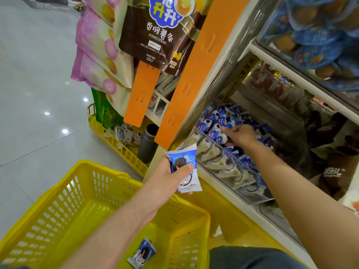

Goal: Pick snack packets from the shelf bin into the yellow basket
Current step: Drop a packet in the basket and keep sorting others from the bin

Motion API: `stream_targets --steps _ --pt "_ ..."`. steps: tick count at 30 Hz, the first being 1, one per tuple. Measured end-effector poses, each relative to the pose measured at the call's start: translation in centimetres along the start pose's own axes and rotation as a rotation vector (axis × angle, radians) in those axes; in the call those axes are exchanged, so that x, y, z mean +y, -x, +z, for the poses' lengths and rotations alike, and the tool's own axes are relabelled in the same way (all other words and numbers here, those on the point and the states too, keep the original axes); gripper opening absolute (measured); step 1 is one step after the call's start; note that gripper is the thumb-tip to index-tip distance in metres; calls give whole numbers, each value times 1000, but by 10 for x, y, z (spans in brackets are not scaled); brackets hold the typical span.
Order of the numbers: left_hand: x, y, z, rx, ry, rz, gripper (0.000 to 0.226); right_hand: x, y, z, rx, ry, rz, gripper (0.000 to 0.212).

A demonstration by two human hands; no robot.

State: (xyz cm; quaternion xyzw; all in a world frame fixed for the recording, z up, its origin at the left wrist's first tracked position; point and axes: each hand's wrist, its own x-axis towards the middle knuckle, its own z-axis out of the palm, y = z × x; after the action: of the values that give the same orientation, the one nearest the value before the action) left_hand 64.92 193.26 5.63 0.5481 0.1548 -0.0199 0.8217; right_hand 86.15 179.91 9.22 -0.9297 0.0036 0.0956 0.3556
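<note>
One packet (181, 160) near yellow basket (108, 169) rim

left grip (169, 173) clasping a packet (182, 162), right grip (241, 135) extended forward, palm down

Looked like a retail shop, snack aisle. Shelving (227, 61) at right held clear-fronted shelf bin (223, 158) full of blue snack packets (215, 117), more pkgd goods (314, 35) above. Potato-stick bags (151, 35) hung on orange display strips (196, 74), far left. Yellow basket (58, 206) sat near, plastic shopping type; glossy tiled floor (38, 94).
</note>
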Motion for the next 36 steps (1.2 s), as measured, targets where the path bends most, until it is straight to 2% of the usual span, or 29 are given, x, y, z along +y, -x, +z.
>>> stream_targets --steps 3,6,8,10,13,16,18,20,22,24,26,29,32,36 --pt "0 1 1 5 4 -12 39 1 2 3 47 46 -25 29" --pt "0 1 3 3 35 -49 40 -6 3 1 31 315 -49 47" --pt "1 0 4 29 73 -91 37 -8 11 -1 47 415 -116 42" --pt "0 -1 4 57 70 -116 32 -12 30 -3 88 295 -267 43" --pt "-3 1 3 56 25 -102 29 -18 81 0 154 61 -595 22" --pt "-4 9 4 19 -36 -36 29 -13 127 11 46 -18 -723 19" --pt "-4 12 5 2 -78 19 28 -4 143 20 -62 2 -680 25" --pt "-5 15 5 0 -106 54 28 5 147 29 -130 -30 -592 15" --pt "-7 16 5 9 -129 59 31 11 146 34 -162 -141 -480 7" --pt "-11 16 4 9 -149 65 32 14 143 37 -222 -302 -358 8" --pt "-14 16 2 20 -149 71 25 17 144 38 -313 -412 -275 10" --pt "-18 15 -5 75 -143 55 12 21 149 44 -408 -415 -255 15" --pt "-22 13 -10 148 -182 53 16 23 155 54 -355 -322 -387 14" --pt "-24 13 -11 189 -170 23 18 27 159 57 -107 31 -801 9"
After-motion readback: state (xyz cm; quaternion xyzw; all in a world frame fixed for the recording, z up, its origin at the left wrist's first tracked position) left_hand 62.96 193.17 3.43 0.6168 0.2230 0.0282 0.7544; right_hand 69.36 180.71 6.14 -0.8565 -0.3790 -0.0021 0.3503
